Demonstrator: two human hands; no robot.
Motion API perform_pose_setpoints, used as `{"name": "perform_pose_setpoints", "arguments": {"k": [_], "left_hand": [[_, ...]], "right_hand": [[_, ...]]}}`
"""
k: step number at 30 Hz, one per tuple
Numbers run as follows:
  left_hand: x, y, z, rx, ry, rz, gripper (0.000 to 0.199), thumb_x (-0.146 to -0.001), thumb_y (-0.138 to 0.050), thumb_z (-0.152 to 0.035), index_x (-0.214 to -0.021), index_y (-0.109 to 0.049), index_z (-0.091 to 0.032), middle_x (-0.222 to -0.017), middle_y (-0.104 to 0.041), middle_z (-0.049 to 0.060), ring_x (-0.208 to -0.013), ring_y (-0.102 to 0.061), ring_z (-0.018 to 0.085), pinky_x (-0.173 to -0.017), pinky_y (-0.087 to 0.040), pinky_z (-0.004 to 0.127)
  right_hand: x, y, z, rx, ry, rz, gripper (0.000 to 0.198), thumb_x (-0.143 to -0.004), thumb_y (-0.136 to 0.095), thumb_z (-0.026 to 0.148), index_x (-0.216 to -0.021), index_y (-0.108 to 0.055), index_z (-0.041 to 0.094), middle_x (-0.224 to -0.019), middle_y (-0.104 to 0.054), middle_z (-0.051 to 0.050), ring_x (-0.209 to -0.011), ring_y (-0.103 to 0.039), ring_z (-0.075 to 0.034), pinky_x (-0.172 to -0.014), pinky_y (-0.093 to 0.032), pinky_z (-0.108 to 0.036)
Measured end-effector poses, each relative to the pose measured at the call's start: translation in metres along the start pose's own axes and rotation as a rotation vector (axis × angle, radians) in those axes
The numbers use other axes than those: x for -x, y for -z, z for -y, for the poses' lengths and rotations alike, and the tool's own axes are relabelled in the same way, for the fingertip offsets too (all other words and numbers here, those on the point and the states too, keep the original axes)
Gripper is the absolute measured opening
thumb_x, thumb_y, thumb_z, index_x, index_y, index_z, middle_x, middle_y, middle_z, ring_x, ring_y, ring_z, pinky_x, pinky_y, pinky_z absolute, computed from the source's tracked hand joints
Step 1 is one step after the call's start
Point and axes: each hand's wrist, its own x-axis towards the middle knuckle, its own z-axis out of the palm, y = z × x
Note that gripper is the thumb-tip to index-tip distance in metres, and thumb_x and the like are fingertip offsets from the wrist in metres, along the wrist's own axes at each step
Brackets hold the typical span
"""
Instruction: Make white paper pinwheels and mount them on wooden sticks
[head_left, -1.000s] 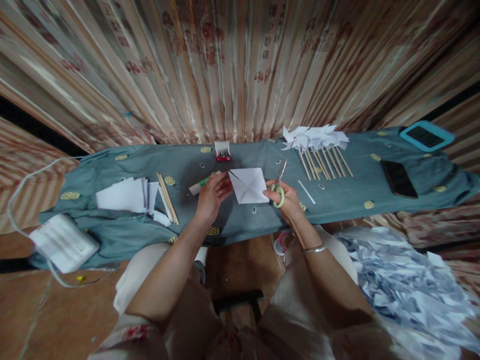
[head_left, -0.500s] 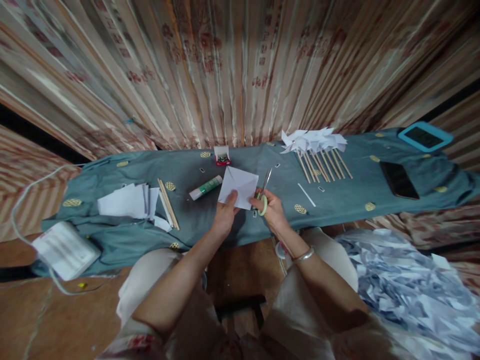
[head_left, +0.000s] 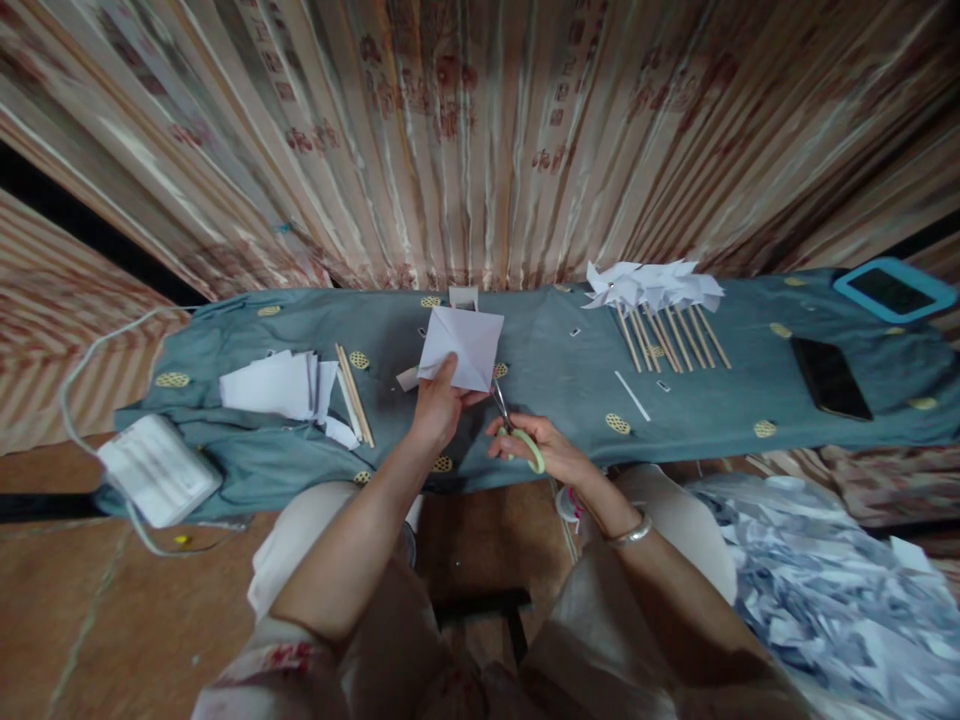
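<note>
My left hand [head_left: 438,408] pinches a square of white paper [head_left: 463,345] by its lower edge, thumb on top; crease lines cross the sheet. Scissors [head_left: 525,445] with pale green handles are in my right hand [head_left: 546,447], fingers around the loops. Their blades point up and left, the tips at the paper's lower right corner; whether they touch it I cannot tell. Behind the paper, a small box [head_left: 463,296] shows only its upper part. A glue stick [head_left: 407,379] is mostly hidden under the sheet.
On the green cloth [head_left: 555,380] lie white paper sheets [head_left: 274,385] and wooden sticks [head_left: 355,395] at left. Paper pinwheels on sticks [head_left: 656,288], a paper strip [head_left: 632,395], a phone [head_left: 831,377] and a blue-framed device [head_left: 895,289] lie rightward. A white box with a cable [head_left: 159,470] sits far left; a paper heap [head_left: 840,580] is lower right.
The scissors have turned from pointing up beside the paper to pointing up-left at its corner. My right hand has moved lower and apart from the sheet, which now covers most of the glue stick.
</note>
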Motion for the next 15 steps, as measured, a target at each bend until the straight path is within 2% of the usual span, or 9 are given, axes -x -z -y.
{"name": "perform_pose_setpoints", "arguments": {"k": [4, 10, 15], "left_hand": [[0.0027, -0.0030, -0.0006, -0.004, 0.037, 0.014, 0.025, -0.091, -0.059, -0.031, -0.111, -0.059, -0.016, -0.087, -0.075, 0.007, -0.087, -0.075, 0.024, -0.078, -0.060, 0.035], [0.0034, -0.0043, 0.0020, -0.024, 0.054, 0.002, 0.035, -0.090, -0.063, -0.035, -0.120, -0.058, -0.017, -0.091, -0.075, 0.007, -0.078, -0.075, 0.023, -0.073, -0.060, 0.036], [0.0038, -0.0044, 0.0028, -0.033, 0.060, 0.015, 0.034, -0.094, -0.056, -0.032, -0.124, -0.056, -0.017, -0.092, -0.075, 0.007, -0.074, -0.075, 0.022, -0.072, -0.061, 0.036]], "right_hand": [[-0.0014, 0.0014, 0.0001, 0.015, -0.003, 0.018, 0.050, -0.070, -0.074, 0.065, -0.087, -0.065, 0.019, -0.073, -0.069, -0.002, -0.063, -0.057, -0.012, -0.060, -0.045, -0.025], [-0.0039, 0.0034, -0.0031, 0.013, -0.019, 0.015, 0.052, -0.069, -0.073, 0.067, -0.086, -0.066, 0.018, -0.069, -0.067, -0.001, -0.060, -0.056, -0.011, -0.058, -0.044, -0.024], [-0.0054, 0.0039, -0.0059, 0.025, -0.017, 0.011, 0.053, -0.068, -0.074, 0.067, -0.086, -0.066, 0.018, -0.066, -0.066, 0.000, -0.057, -0.053, -0.010, -0.054, -0.041, -0.023]]}}
